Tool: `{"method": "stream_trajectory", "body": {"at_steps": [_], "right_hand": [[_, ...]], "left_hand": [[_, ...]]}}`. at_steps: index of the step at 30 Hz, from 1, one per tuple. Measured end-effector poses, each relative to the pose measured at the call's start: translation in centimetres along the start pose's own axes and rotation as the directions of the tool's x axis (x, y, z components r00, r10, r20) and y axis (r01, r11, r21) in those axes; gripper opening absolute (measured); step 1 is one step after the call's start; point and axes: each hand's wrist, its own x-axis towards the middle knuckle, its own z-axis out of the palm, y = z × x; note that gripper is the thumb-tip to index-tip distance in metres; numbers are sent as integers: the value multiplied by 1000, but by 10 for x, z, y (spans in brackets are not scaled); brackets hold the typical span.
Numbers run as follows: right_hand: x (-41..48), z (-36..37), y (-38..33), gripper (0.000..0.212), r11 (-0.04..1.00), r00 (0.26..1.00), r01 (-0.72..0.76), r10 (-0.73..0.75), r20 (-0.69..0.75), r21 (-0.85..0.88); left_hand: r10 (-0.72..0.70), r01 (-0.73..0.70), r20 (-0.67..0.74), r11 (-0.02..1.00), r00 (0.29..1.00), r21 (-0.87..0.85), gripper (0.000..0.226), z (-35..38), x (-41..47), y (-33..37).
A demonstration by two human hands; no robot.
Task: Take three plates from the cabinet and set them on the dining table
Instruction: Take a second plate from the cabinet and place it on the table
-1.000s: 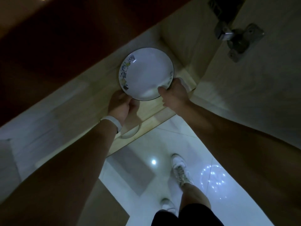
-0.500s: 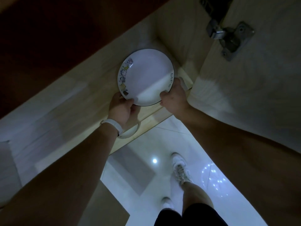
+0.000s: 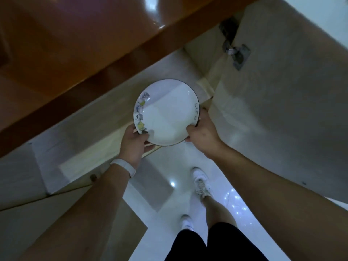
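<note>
A person holds a white plate (image 3: 166,113) with both hands. The plate has a thin dark rim, little cartoon pictures on its left side and some small writing on its right side. It is up in the air at the front edge of the open cabinet (image 3: 94,129), partly over the pale shelf and partly over the shiny white floor (image 3: 169,196).

The left hand (image 3: 134,143) grips the near left part of the rim, with the thumb on top and the fingers curled under. A white wristband (image 3: 124,166) sits on that wrist. The right hand (image 3: 202,132) grips the near right part of the rim the same way, thumb on top. I cannot tell if more plates hide under this one.

The plate is round, so it has no long side. It lies just in front of both hands, away from the body, and both hands are just as near to it. The open cabinet door (image 3: 273,110) with its metal hinge (image 3: 237,55) stands close on the right, near the right hand. A brown shiny top (image 3: 75,44) runs above the shelf.

I think the plate is being taken out. The way out is back toward the body and a bit left, away from the door. The dining table is not in view
</note>
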Motion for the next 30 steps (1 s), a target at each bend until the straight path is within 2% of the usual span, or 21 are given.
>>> {"method": "stream_trajectory", "body": {"at_steps": [5,8,17,23,30], "right_hand": [[-72,-4,-13,59,999,999,-8,9,36,-35],[-118,-9,-22,65,999,998,-4,7,66,-42],[-269,-13,-42,54,994,994,83,-78,72,-71],[-352,-23,-47,55,988,992,130,-130,0,-79],[-437,-80,-49,58,982,963,183,-189,-193,-49]], "left_hand": [[36,-36,-16,999,999,-14,45,-23,-59,4],[49,-49,-5,999,999,-24,45,-34,-104,6],[159,-141,112,979,981,-150,50,-67,-250,0],[196,-164,173,969,965,-183,48,-79,-324,-3],[240,-203,361,969,901,-138,48,-39,-394,-4]]}}
